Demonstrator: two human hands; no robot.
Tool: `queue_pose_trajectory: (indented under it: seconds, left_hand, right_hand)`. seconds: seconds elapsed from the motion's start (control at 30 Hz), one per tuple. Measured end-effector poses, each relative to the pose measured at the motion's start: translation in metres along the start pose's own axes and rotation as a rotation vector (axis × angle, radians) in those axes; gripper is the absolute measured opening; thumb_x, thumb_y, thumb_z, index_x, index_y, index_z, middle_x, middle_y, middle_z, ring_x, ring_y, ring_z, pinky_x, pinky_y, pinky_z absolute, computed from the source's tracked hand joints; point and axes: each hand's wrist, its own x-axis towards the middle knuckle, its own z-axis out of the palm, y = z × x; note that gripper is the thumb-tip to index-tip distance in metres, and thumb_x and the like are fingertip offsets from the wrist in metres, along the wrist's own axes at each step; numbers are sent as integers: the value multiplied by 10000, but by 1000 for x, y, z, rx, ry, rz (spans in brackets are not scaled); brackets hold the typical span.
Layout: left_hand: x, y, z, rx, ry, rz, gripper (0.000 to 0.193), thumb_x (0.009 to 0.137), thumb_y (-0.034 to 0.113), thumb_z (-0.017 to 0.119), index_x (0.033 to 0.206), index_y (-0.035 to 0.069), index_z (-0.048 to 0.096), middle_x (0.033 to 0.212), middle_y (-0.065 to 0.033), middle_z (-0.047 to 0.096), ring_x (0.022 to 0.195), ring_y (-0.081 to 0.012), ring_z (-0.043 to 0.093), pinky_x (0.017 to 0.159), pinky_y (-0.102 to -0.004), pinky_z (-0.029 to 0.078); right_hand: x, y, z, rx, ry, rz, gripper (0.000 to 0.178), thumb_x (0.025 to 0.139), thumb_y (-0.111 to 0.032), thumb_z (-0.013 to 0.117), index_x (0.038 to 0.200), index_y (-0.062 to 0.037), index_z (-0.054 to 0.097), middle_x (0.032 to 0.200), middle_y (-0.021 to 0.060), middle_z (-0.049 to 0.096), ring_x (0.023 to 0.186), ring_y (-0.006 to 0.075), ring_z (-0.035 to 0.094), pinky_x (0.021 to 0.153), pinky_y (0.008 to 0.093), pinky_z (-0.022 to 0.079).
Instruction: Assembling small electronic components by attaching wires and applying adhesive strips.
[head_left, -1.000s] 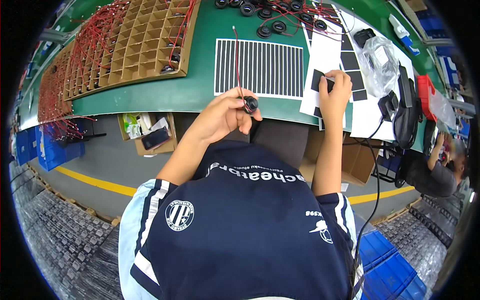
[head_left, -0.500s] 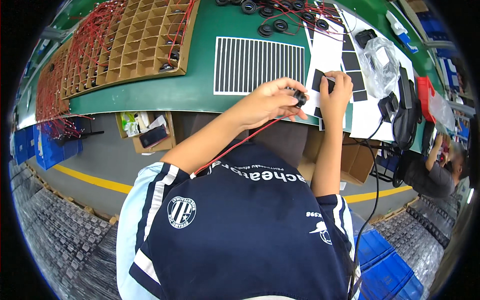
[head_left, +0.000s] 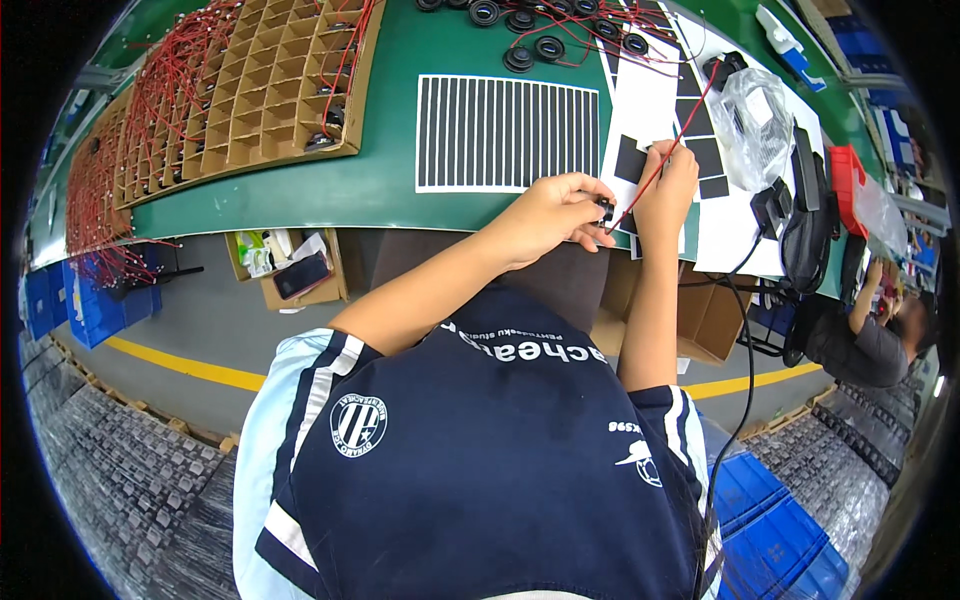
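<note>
Just off the near right corner of the striped sheet (head_left: 508, 135), the left hand (head_left: 560, 218) pinches a small speaker (head_left: 604, 210), its red wire (head_left: 690, 122) slanting rightward; beside it, the right hand (head_left: 668, 185) bends at a black patch (head_left: 629, 160) (I can't tell whether it's gripping). Seemingly a bringing-together step, wanting steadiness next. Beyond the sheet lie more speakers (head_left: 548, 48).

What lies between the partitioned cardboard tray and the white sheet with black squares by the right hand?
In the head view, a sheet of black strips on green tabletop lies between the cardboard tray and the white sheet.
</note>
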Motion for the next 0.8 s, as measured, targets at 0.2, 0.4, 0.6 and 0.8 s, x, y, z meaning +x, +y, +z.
queue_pose_trajectory:
  seconds: [0.2, 0.4, 0.6, 0.8]
  left_hand:
    - [-21, 6, -7, -117, -112, 86, 220, 835, 24, 447, 1053, -1, 458, 1041, -138, 524, 812, -200, 580, 683, -276, 464]
    - [-50, 19, -9, -121, 2, 214, 244, 857, 53, 451, 1095, 1, 437, 936, -127, 552, 764, -208, 596, 636, -282, 488]
    - [-67, 20, -10, -172, -6, 238, 253, 868, 80, 447, 1108, 7, 418, 900, -126, 558, 721, -207, 599, 567, -255, 456]
    - [-72, 16, -7, -174, -14, 272, 250, 869, 92, 451, 1096, -4, 411, 861, -129, 558, 719, -200, 595, 583, -266, 459]
  right_hand:
    - [1, -4, -9, 281, 26, 191, 72, 767, -69, 554, 794, -14, 514, 859, 99, 564, 811, 248, 518, 732, 325, 392]
    - [-15, -65, -43, 1065, -244, 433, 60, 790, -67, 549, 789, -7, 542, 1003, 100, 558, 859, 116, 489, 788, 253, 362]
    - [-31, -97, -52, 1588, -510, 599, 58, 813, -38, 515, 788, 10, 535, 1045, 129, 521, 875, 159, 501, 815, 306, 382]
    - [-33, -111, -58, 1687, -567, 755, 76, 822, -34, 501, 795, 34, 524, 984, 120, 513, 672, 162, 506, 605, 308, 457]
